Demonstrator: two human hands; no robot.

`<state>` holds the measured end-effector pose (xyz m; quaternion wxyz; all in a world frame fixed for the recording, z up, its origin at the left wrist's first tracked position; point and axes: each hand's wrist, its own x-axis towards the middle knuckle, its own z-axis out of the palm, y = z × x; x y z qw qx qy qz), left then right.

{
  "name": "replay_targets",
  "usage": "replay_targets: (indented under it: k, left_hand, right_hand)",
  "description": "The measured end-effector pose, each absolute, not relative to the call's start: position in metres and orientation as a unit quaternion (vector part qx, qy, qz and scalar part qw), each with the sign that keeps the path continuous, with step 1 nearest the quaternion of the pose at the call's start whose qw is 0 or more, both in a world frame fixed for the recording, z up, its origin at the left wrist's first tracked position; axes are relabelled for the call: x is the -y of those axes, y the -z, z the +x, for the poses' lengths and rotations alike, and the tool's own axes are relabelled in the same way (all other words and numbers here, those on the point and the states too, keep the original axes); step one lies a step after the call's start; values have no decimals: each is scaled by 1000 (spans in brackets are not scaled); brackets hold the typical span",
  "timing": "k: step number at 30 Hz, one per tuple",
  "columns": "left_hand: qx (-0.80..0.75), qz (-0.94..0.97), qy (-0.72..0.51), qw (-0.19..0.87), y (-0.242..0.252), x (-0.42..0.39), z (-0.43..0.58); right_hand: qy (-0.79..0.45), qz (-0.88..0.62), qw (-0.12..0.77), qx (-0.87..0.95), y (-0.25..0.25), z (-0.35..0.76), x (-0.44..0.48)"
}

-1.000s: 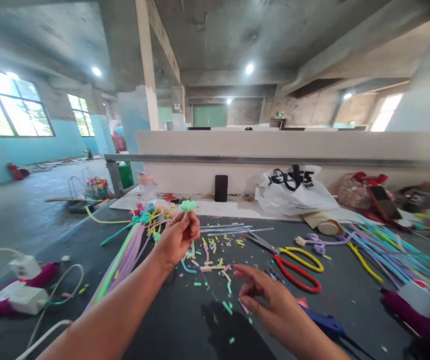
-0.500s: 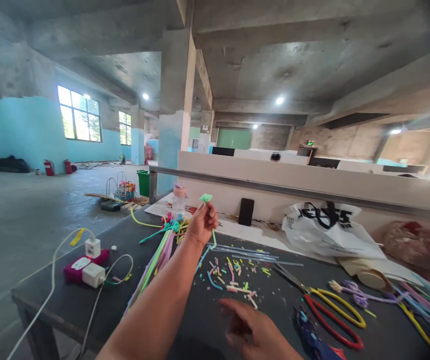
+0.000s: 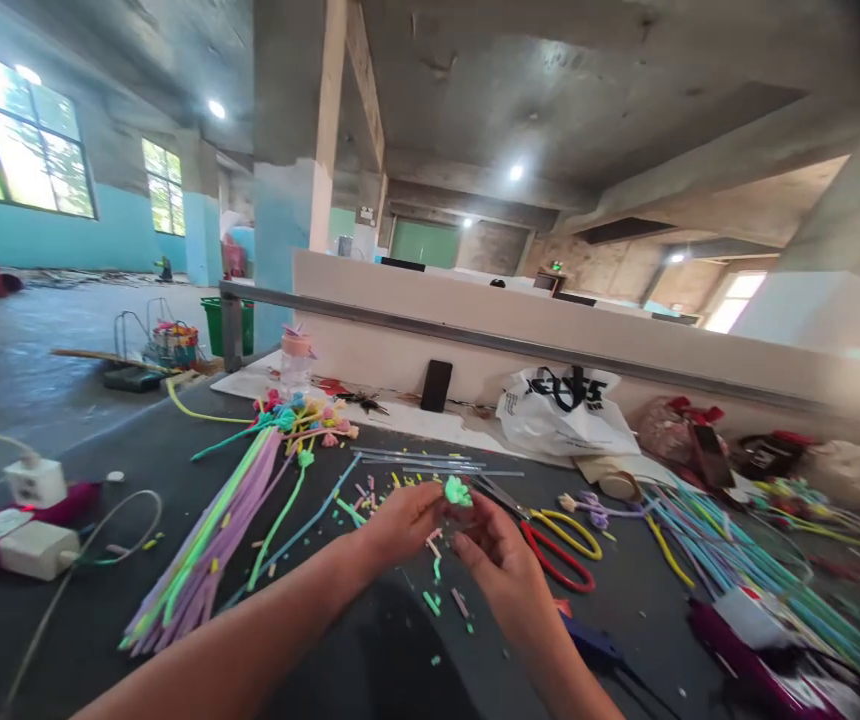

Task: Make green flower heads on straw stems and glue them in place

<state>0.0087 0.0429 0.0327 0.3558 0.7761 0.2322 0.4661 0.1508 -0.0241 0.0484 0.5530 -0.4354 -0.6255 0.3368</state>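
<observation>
Our left hand (image 3: 400,520) and right hand (image 3: 501,560) meet, both pinched on the green flower (image 3: 457,491) — we may crush its petals if we squeeze too hard.

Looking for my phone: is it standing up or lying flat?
Standing: the phone rests on its short edge, leaning back against the low white wall behind the table, its dark face toward the camera.
</observation>
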Motion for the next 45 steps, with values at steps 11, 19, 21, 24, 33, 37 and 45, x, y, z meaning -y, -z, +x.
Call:
replay_targets:
  k: [11, 19, 21, 24, 33, 37, 45]
  left_hand:
    - [-195, 905, -359, 120, -2, -17, 8]
    - [-177, 923, -332, 78, -3, -15, 7]
    - [-181, 923, -326, 100, -4, -13, 8]
    - [-200, 907, -333, 161, -7, -10, 9]
    - [-277, 836, -405, 244, -8, -5, 13]
    - [-246, 869, -398, 162, -9, -4, 8]
    - [-191, 897, -394, 60, -9, -7, 6]
  right_hand:
    - [-312, -475, 499, 654, -15, 168, 42]
    - [-185, -491, 465, 713, -24, 175, 54]
    - [-190, -499, 462, 708, -22, 177, 53]
    - [-231, -511, 469, 682, -19, 179, 50]
    - [-371, -521, 522, 565, -20, 174, 46]
    - [-452, -494, 543, 507, -18, 171, 45]
    - [-534, -472, 563, 418, -17, 165, 44]
